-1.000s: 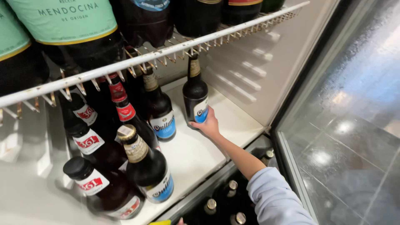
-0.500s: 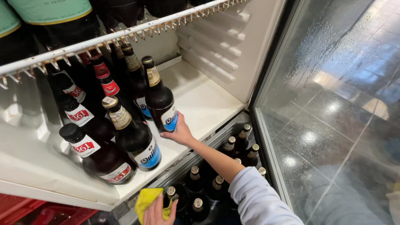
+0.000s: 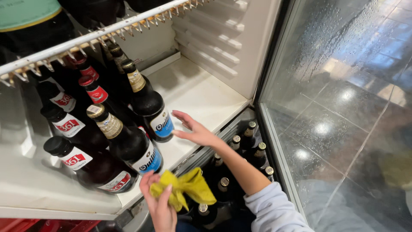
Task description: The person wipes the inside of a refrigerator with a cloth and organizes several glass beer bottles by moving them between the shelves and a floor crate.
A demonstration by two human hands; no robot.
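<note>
The right hand (image 3: 195, 131) is open, fingers spread, gripping nothing; its fingertips lie just beside the blue-label bottle (image 3: 148, 105), on the side toward the door, and contact cannot be confirmed. The left hand (image 3: 161, 202) is clenched on a yellow cloth (image 3: 189, 187), below and in front of that bottle, past the shelf edge.

The blue-label bottle stands on the white shelf (image 3: 201, 92) at the outer end of the bottle group. A second blue-label bottle (image 3: 128, 144) stands in front of it, near the shelf edge. Red-label bottles (image 3: 77, 161) stand packed on its far side, away from the door.

Hazards:
- A sideways push from the open hand could tip the tall bottle into its neighbours; these stand close together, so one may topple others.
- The front bottle is near the edge; a knock could send it onto the capped bottles (image 3: 251, 141) on the level below.
- The glass door (image 3: 343, 111), to the right of the bottle, appears wet; damp glass may slip in a bare hand.
</note>
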